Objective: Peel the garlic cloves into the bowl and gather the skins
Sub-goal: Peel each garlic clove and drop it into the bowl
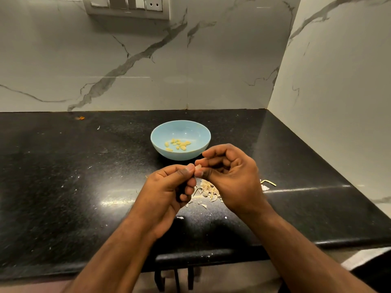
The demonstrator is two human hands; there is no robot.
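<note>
A light blue bowl (160,132) stands on the black counter and holds several peeled yellow garlic cloves (178,144). Just in front of it, above the counter, my left hand (167,187) and my right hand (230,176) meet fingertip to fingertip. Between them they pinch one small pale garlic clove (198,167), mostly hidden by the fingers. A pile of dry garlic skins (208,190) lies on the counter below the hands, partly covered by my right hand.
The black stone counter (84,176) ends at a marble wall behind and another on the right. Small skin flakes lie scattered around. A thin yellowish stem piece (268,182) lies right of the pile. An orange scrap (80,118) sits at the back left.
</note>
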